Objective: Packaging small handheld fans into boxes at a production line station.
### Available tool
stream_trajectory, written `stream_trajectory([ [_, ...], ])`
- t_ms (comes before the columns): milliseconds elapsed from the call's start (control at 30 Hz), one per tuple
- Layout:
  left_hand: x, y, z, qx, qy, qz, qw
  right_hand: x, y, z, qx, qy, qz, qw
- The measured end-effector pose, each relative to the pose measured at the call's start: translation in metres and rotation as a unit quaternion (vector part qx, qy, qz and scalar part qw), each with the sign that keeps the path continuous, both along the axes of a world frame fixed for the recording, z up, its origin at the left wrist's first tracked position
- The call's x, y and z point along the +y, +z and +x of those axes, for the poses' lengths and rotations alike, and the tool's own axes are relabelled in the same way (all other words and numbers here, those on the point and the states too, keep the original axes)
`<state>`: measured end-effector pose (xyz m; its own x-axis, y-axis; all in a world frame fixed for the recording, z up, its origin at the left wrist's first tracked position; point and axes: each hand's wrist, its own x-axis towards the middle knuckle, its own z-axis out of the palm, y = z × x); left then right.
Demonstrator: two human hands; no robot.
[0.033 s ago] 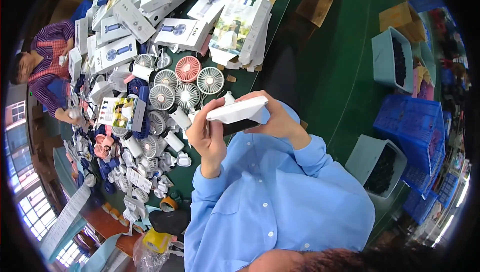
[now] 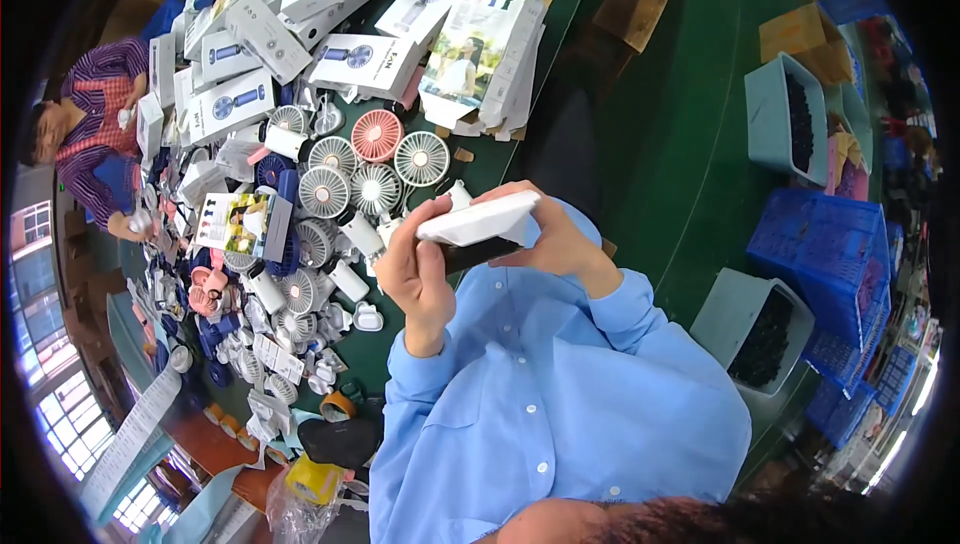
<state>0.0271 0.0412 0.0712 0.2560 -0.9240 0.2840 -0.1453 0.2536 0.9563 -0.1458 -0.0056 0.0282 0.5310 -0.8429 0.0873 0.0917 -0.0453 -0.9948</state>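
Gripping, left hand (image 2: 415, 279): my fingers curl round one end of the white box (image 2: 480, 219), thumb raised against its near edge.
Right hand (image 2: 563, 242): my fingers and thumb close on the opposite end.
White box: between both sets of fingers, tilted, dark lower side toward my blue shirt (image 2: 570, 394).
Wrists: bent, hands raised before my chest.
Small fans (image 2: 375, 191): crowded beyond and left of my left fingers.
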Motion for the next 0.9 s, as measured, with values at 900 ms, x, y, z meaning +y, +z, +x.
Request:
stream_trajectory([
  [900, 0.007, -0.035, 0.014, -0.086, 0.003, -0.006, 0.996, -0.013, -0.067, -0.016, -0.086, -0.086, 0.077, 0.990],
])
